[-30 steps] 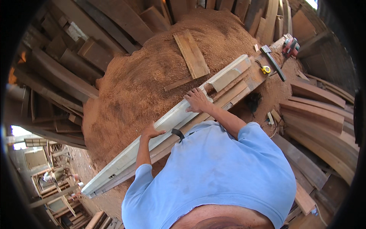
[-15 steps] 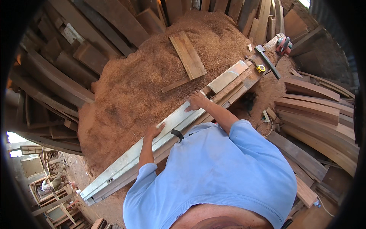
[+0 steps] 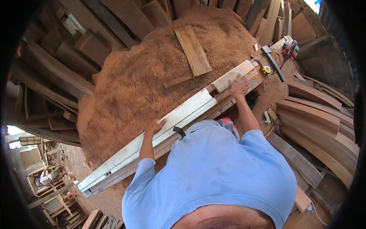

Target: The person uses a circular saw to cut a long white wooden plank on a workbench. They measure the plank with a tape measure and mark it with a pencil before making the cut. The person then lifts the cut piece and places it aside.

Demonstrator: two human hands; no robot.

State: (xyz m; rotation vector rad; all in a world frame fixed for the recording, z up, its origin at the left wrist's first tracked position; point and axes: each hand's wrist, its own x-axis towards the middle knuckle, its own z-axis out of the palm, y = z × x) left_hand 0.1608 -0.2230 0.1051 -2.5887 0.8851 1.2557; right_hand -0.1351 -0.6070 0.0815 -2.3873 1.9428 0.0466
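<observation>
A long white-painted wooden board (image 3: 179,114) lies slantwise across the bench in front of me. My left hand (image 3: 153,127) grips its far edge near the middle, thumb stretched along it. To the right, my right hand (image 3: 239,87) is over the bench beside a pale wooden block (image 3: 228,78); motion blurs its fingers, so I cannot tell whether they hold anything. Between the board's right end and this block there is a short gap. Farther right on the bench sit a yellow tape measure (image 3: 266,70) and a dark T-shaped tool (image 3: 273,64).
A red and black power tool (image 3: 290,49) stands at the bench's far right end. Beyond the bench rises a heap of brown sawdust (image 3: 133,87) with a loose plank (image 3: 193,51) on it. Stacked timber (image 3: 316,118) lines the right side. Another person (image 3: 50,177) is at the far left.
My right hand has left the white board's right end and moved right to the pale block. My left hand stays on the board. The view has shifted slightly.
</observation>
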